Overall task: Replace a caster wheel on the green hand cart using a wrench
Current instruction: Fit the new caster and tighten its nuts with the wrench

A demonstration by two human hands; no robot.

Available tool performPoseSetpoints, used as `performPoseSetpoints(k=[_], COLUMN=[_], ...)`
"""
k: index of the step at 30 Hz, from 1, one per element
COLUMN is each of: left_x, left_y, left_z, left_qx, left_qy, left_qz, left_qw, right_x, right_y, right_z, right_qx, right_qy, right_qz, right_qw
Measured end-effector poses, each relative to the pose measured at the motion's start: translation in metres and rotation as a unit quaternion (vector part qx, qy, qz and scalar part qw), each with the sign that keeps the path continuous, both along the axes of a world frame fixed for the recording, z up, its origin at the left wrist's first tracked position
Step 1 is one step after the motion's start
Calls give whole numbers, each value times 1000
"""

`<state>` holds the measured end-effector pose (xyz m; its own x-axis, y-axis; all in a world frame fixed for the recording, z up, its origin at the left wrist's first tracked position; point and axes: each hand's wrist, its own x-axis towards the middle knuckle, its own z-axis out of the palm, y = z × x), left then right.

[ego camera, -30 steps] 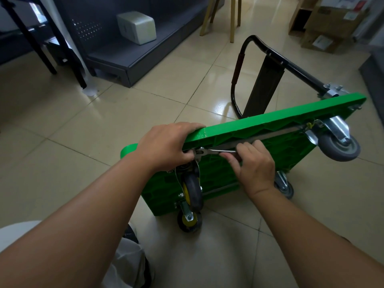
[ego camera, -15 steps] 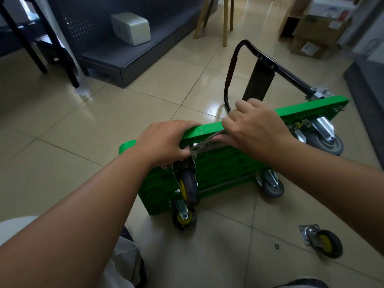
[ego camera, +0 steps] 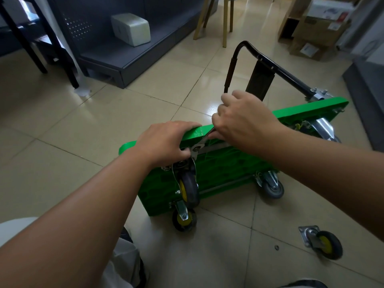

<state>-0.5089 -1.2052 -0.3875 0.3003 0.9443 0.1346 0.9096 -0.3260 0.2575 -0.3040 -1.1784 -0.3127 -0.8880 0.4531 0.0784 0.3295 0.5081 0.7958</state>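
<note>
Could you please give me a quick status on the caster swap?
Left hand grips green cart edge above mounted caster. Right hand holds wrench at its mount. Loose caster on floor, apart.

I see the room dimly and softly, light glaring off the glossy floor tiles [ego camera: 207,108] ahead, my forearms [ego camera: 72,225] smeared near the bowed wide-angle edges.

Left hand [ego camera: 166,142] grips the tipped green cart's [ego camera: 228,163] upper edge, right hand [ego camera: 245,119] holds the wrench [ego camera: 200,145] above the yellow-hubbed caster [ego camera: 188,188]; spare caster [ego camera: 324,244] lower right.
</note>
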Motion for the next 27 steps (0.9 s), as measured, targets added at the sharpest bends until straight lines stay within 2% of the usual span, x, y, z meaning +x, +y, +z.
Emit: performPoseSetpoints(k=[5,11,16,19,27], left_x=[0,0,-1,0,1], left_y=[0,-1,-2,-3,-5], left_z=[0,1,0,2,4], left_qx=[1,3,11,13,8], left_qy=[2,2,-1,-1,7], left_qz=[-1,2,11,11,14], left_qw=[1000,1000,1000,1000,1000], right_x=[-1,14,21,32,36], right_y=[4,15,24,29,29], right_z=[-12,-28,-38,-51,-63], right_qx=[3,64,22,-20,-23], right_qy=[-8,28,64,125,203], right_qz=[-6,-3,25,29,35], right_qw=[1000,998,997,991,978])
